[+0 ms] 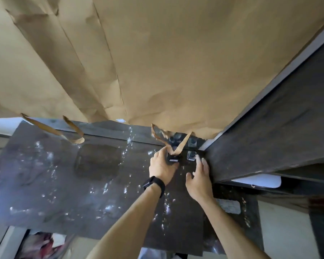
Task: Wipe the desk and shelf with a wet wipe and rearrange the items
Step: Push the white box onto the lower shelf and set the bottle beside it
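At the desk's (pixel 82 184) back right corner, the left hand (pixel 162 167), wearing a black watch (pixel 153 184), curls its fingers round a small black box (pixel 173 158) under torn brown paper (pixel 157 62). The right hand (pixel 200 178) lies beside the dark shelf (pixel 269 137), fingers straight and slightly spread, near 1 clear block (pixel 191 156).

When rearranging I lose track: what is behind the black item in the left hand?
Behind the black item, gripped by the left hand, torn brown paper strips hang over the desk's back edge. Blurred clear shapes show there; paper hides the rest.
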Motion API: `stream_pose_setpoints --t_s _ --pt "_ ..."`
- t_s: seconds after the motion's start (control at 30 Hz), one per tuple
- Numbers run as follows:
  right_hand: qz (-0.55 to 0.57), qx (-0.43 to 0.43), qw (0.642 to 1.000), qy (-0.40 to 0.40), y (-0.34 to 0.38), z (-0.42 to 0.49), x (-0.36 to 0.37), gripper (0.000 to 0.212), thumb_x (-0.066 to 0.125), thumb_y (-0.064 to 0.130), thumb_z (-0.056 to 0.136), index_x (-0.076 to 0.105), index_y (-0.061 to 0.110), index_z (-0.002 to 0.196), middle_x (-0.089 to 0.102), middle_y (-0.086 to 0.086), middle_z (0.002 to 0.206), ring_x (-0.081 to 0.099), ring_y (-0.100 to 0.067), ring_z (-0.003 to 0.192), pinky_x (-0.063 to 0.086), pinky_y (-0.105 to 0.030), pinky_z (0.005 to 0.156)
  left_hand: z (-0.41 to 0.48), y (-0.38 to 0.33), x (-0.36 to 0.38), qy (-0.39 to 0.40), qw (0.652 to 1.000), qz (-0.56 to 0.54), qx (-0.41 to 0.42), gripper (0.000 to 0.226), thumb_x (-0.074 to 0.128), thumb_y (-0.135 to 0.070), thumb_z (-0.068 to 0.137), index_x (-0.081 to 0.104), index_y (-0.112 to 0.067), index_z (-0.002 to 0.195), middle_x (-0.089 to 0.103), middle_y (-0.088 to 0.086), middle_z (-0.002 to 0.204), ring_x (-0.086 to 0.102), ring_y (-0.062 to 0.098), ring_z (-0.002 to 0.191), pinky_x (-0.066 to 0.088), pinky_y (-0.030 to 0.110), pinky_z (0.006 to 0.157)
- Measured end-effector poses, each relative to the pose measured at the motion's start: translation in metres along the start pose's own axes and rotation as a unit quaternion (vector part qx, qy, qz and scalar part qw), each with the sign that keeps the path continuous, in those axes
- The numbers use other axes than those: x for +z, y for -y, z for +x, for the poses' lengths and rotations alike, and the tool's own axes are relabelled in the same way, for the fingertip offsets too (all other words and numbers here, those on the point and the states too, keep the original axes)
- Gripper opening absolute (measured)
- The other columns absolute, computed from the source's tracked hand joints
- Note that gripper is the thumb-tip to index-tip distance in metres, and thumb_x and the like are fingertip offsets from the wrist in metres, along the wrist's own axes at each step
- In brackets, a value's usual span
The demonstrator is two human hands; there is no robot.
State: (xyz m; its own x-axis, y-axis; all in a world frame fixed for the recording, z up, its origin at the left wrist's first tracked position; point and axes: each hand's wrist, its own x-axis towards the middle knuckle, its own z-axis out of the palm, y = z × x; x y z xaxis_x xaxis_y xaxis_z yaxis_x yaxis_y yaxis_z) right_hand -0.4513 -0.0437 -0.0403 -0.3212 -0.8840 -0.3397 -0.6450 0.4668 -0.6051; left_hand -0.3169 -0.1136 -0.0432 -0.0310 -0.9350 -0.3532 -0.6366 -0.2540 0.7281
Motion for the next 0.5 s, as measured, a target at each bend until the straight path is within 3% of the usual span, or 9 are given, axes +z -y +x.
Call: stream_pose_setpoints --t_s 0.07,0.13,0.27,0.4,0.5 --pt "-0.044 -0.025 0.999 -0.009 0.005 0.016 -0.001 0.069 0.056 0.01 0.095 0.024 0.019 0.155 0.017 -0.005 0.163 0.043 -0.027 0.139 0.044 -0.039 0.106 0.013 -0.001 0.0 0.005 0.998 0.058 0.038 0.05 0.074 -0.032 0.072 0.052 -0.036 0.116 0.06 -0.011 0.123 0.051 0.025 0.116 0.047 0.039 0.088" --pt "-0.098 -0.04 0.994 0.002 0.01 0.026 -0.003 0.07 0.056 0.008 0.093 0.025 0.017 0.155 0.022 -0.005 0.162 0.041 -0.028 0.14 0.041 -0.037 0.106 0.021 0.004 0.003 0.009 0.992 0.103 0.07 0.057 0.074 -0.034 0.075 0.052 -0.032 0.127 0.058 -0.011 0.131 0.05 0.024 0.12 0.047 0.04 0.091" --pt "-0.205 -0.053 0.977 0.003 0.019 0.035 -0.005 0.066 0.057 0.007 0.092 0.026 0.016 0.15 0.027 -0.007 0.158 0.055 -0.031 0.123 0.047 -0.039 0.097 0.029 0.016 0.006 0.008 0.982 0.139 0.127 0.055 0.074 -0.036 0.08 0.049 -0.024 0.127 0.059 -0.005 0.127 0.05 0.024 0.118 0.042 0.039 0.09" --pt "-0.293 -0.074 0.953 0.006 0.021 0.035 -0.005 0.037 0.047 0.009 0.1 0.041 0.015 0.135 0.045 -0.006 0.136 0.06 -0.025 0.107 0.049 -0.035 0.089 0.022 0.021 0.0 0.031 0.987 0.115 0.106 0.049 0.078 -0.038 0.076 0.047 -0.021 0.11 0.062 -0.002 0.107 0.053 0.024 0.105 0.043 0.033 0.08" --pt "-0.335 -0.072 0.939 0.035 0.017 0.028 -0.004 0.034 0.046 0.011 0.102 0.046 0.016 0.136 0.045 -0.006 0.127 0.062 -0.022 0.102 0.049 -0.031 0.085 0.001 0.025 -0.012 0.019 0.995 0.079 0.054 0.051 0.077 -0.044 0.076 0.049 -0.024 0.112 0.063 -0.004 0.105 0.052 0.02 0.104 0.044 0.03 0.079"
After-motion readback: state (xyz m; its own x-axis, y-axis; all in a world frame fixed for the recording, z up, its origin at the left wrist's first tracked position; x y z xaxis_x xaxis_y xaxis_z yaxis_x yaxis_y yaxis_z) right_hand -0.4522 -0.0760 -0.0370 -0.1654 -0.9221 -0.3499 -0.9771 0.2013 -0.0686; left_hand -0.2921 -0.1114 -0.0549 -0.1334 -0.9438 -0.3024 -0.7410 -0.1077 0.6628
